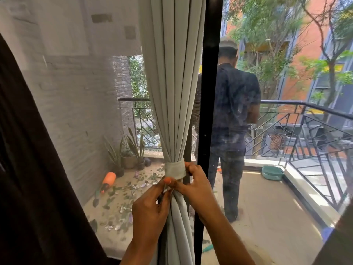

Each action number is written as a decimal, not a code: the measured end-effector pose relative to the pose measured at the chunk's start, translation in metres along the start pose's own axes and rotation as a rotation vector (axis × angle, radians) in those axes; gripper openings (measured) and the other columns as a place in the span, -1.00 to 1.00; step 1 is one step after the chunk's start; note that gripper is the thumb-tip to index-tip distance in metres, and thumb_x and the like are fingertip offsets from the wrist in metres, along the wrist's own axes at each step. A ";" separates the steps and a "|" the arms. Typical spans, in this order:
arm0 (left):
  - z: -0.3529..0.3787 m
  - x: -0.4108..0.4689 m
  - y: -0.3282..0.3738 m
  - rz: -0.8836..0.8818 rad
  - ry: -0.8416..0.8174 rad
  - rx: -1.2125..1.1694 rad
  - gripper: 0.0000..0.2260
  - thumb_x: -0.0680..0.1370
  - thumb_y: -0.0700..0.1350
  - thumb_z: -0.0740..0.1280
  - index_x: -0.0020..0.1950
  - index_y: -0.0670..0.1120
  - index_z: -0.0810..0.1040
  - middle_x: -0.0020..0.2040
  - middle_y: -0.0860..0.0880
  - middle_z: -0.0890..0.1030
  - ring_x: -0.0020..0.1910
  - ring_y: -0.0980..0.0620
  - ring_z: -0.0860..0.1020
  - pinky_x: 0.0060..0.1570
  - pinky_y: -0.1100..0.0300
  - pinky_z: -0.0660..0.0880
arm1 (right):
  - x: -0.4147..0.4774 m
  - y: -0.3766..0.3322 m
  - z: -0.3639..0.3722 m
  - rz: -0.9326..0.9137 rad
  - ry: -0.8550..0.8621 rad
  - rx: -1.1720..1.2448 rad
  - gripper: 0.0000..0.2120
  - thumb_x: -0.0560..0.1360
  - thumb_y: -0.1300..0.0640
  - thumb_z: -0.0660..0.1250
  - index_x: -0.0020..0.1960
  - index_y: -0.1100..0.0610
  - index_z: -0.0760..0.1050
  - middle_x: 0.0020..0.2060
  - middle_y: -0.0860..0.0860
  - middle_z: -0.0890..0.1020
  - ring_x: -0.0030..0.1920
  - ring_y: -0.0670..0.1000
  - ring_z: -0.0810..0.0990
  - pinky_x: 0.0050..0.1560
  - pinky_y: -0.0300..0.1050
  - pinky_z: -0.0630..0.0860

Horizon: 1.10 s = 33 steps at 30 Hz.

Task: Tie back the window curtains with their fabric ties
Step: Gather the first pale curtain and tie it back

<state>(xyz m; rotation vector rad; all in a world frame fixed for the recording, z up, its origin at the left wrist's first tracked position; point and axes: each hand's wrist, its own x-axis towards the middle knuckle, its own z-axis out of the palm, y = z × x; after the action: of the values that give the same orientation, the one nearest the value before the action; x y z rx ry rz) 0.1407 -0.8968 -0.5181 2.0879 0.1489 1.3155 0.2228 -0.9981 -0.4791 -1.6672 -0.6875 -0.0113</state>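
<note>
A pale grey-green curtain (172,83) hangs gathered in front of the window's black frame. A matching fabric tie (174,170) is wrapped tightly round its bunched middle. My left hand (150,209) sits just below the tie on the curtain's left side and pinches a small end of the tie. My right hand (194,185) comes in from the right, its fingers curled at the tie's lower right edge and its thumb meeting my left hand's fingertips. The knot or fastening itself is hidden between my fingers.
A dark brown curtain (38,169) fills the left edge. The black window frame (207,111) stands right behind the gathered curtain. Beyond the glass a person (233,121) stands on a balcony with potted plants (129,155), scattered leaves and a metal railing (305,127).
</note>
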 end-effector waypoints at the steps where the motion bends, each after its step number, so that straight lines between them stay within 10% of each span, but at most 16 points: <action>1: 0.001 0.001 -0.001 0.005 -0.005 0.008 -0.80 0.53 0.01 0.27 0.11 0.09 0.60 -0.21 0.28 0.56 -0.19 0.31 0.55 -0.26 0.33 0.50 | 0.000 -0.001 0.000 -0.012 0.003 -0.020 -0.53 0.24 -0.21 0.52 0.07 -0.22 0.42 0.04 -0.15 0.51 0.08 -0.19 0.49 0.07 -0.24 0.49; 12: -0.002 0.016 -0.016 -0.097 -0.248 -0.147 -0.59 0.40 0.16 0.45 0.23 0.24 0.51 0.02 0.34 0.61 -0.03 0.27 0.61 -0.07 0.46 0.48 | 0.002 0.001 0.014 -0.137 0.321 -0.166 -0.78 0.39 0.00 0.45 -0.05 -0.14 0.45 -0.22 -0.13 0.55 -0.18 -0.21 0.52 -0.23 -0.38 0.43; 17: -0.011 0.069 -0.028 -0.354 -0.020 -0.421 -0.74 0.56 -0.08 0.33 0.24 0.12 0.52 0.14 0.14 0.61 0.13 0.11 0.55 0.10 0.10 0.53 | 0.003 0.005 0.016 -0.185 0.324 -0.244 -0.75 0.39 -0.02 0.46 0.01 0.00 0.50 -0.20 -0.02 0.57 -0.19 -0.05 0.54 -0.20 -0.09 0.51; 21: 0.001 0.108 -0.047 -0.490 -0.412 -0.492 -0.55 0.55 0.08 0.27 0.43 0.21 0.27 0.46 0.13 0.26 0.48 0.02 0.21 0.41 -0.01 0.21 | -0.001 0.008 0.012 -0.234 0.284 -0.206 -0.74 0.38 -0.10 0.38 0.04 -0.08 0.46 -0.18 -0.06 0.60 -0.16 -0.10 0.58 -0.18 -0.08 0.55; 25: 0.005 0.099 -0.060 -0.509 -0.696 -0.648 -0.40 0.14 0.36 0.52 0.07 0.09 0.65 0.13 0.12 0.65 0.20 0.12 0.55 0.38 0.00 0.33 | -0.003 0.013 0.005 -0.271 0.285 -0.156 -0.73 0.37 -0.16 0.35 0.03 -0.15 0.43 -0.14 -0.12 0.59 -0.12 -0.14 0.58 -0.17 -0.12 0.56; 29: 0.002 0.084 -0.052 -0.423 -0.489 -0.613 -0.58 0.23 0.23 0.54 -0.07 -0.01 0.69 -0.10 0.07 0.70 -0.06 0.13 0.64 0.04 0.21 0.51 | -0.006 0.017 0.001 -0.304 0.314 -0.243 -0.74 0.39 -0.20 0.32 0.03 -0.19 0.38 -0.15 -0.15 0.54 -0.15 -0.21 0.53 -0.20 -0.37 0.47; 33: -0.003 0.057 -0.042 -0.187 -0.074 -0.228 -0.68 0.38 0.09 0.46 -0.16 -0.16 0.56 -0.29 -0.22 0.57 -0.33 -0.18 0.51 -0.27 -0.02 0.49 | -0.009 0.017 0.002 -0.303 0.380 -0.383 -0.68 0.40 -0.28 0.24 0.07 -0.17 0.32 -0.15 -0.12 0.52 -0.19 -0.20 0.49 -0.23 -0.46 0.35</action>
<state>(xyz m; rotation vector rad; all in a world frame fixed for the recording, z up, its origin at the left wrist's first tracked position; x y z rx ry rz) 0.1767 -0.8387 -0.4981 1.8777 0.1503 1.0896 0.2224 -1.0009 -0.4978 -1.8353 -0.6653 -0.6958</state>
